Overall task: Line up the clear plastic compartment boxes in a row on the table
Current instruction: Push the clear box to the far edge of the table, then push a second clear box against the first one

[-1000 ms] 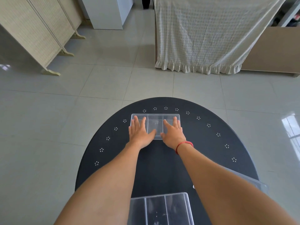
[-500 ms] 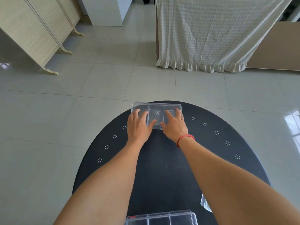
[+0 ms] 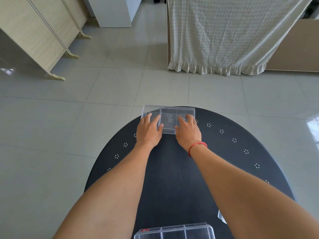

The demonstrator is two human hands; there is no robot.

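Now the far box (image 3: 169,118) lies crosswise at the table (image 3: 172,169) far edge, overhanging it a little; both hands, left (image 3: 149,131) and right (image 3: 188,132), rest flat with open fingers on its near half

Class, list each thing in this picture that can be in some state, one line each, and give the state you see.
far clear box: flat on the table's far edge, both hands on it
near clear box: at the near edge, untouched, cut off by the frame
third clear box: mostly hidden behind the right forearm
left hand: palm down, fingers spread
right hand: palm down, fingers spread
black table: carries all three boxes
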